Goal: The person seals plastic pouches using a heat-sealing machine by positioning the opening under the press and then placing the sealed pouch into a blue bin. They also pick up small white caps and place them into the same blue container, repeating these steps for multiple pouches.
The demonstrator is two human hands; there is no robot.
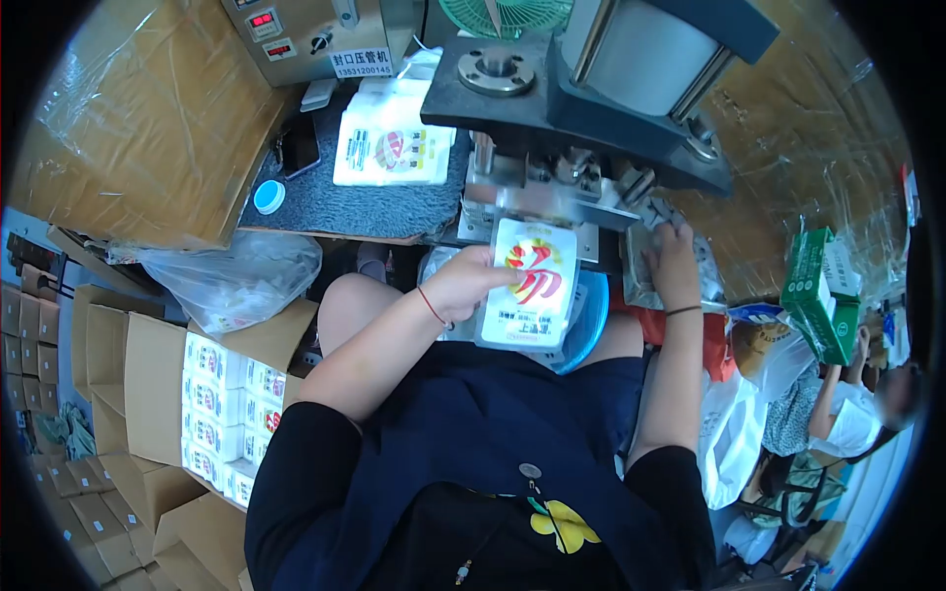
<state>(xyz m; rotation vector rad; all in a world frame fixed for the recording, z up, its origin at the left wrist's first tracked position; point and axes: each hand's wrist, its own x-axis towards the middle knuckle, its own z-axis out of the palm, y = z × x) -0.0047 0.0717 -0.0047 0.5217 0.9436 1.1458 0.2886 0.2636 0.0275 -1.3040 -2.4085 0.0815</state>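
Observation:
My left hand (pixel 461 286) grips a white printed blister pack (pixel 533 317) by its left edge, thumb on the front. The pack has a large red character and a clear plastic border, and its top end is just in front of the press machine (pixel 572 113). At the right, my right hand (pixel 676 266) is down at a tray (pixel 641 271) of small items, beside the press. Its fingers are curled in among them; what they pinch, if anything, is hidden. A blue round tub (pixel 589 320) shows behind the pack, over my lap.
Left of the press, a stack of white printed cards (pixel 392 143) lies on a dark mat (pixel 335 205) with a phone (pixel 299 146) and a blue-lidded jar (pixel 268 197). An open carton (pixel 158 394) holds packs at lower left. A green box (pixel 823 295) stands right; another person (pixel 847 414) sits beyond.

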